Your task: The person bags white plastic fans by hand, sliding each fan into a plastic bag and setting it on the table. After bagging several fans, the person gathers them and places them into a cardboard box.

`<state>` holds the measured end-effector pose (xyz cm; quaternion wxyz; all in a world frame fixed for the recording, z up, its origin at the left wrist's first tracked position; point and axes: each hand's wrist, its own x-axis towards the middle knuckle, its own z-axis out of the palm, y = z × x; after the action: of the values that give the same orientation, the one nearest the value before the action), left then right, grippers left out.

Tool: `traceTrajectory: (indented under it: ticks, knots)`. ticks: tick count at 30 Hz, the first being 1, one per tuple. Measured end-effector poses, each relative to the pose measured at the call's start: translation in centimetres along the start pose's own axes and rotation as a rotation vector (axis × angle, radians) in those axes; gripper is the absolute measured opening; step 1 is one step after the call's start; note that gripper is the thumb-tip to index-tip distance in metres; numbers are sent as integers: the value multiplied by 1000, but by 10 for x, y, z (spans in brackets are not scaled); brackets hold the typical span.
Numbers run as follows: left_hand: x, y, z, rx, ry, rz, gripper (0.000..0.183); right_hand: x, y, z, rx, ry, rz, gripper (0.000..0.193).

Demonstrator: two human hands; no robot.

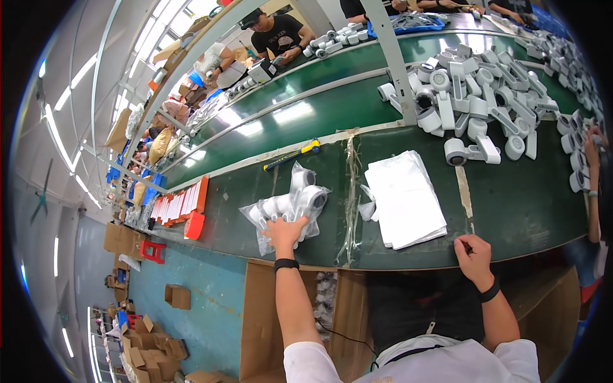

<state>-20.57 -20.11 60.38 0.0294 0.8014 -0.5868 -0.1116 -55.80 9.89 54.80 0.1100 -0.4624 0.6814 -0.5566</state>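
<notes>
My left hand (pixel 285 231) presses on clear plastic bags (pixel 263 237) holding white devices with round heads and jointed arms (pixel 281 205), its fingers bent over the bagged parts. White covers seem to sit on its fingertips. By the table's front edge, my right hand (pixel 474 254) is loosely curled, and nothing shows in it. Between the two hands lies a stack of white plastic bags or sheets (pixel 406 199), with a crumpled clear scrap (pixel 367 207) at its left side.
A large heap of unbagged white devices (pixel 479 89) fills the back right. Behind the bags lies a yellow-and-black cutter (pixel 292 154). Orange-red trays (pixel 191 201) stand at the left. Below the table is an open cardboard box (pixel 262 319). A metal post (pixel 396 64) rises behind; co-workers sit beyond.
</notes>
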Motion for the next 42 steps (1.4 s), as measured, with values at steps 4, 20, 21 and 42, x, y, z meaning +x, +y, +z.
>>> traceTrajectory:
  ticks: [4, 20, 21, 42]
  knots:
    - [-2, 1, -2, 10, 24, 5, 93, 0, 2, 2, -9, 13, -19, 6]
    - [-7, -14, 10, 3, 273, 179, 81, 0, -1, 1, -19, -3, -23, 5]
    - [-8, -15, 12, 3, 271, 179, 81, 1, -1, 1, -22, -3, -20, 5]
    - [-26, -19, 11, 51, 552, 429, 72, 0, -2, 2, -19, 3, -17, 5]
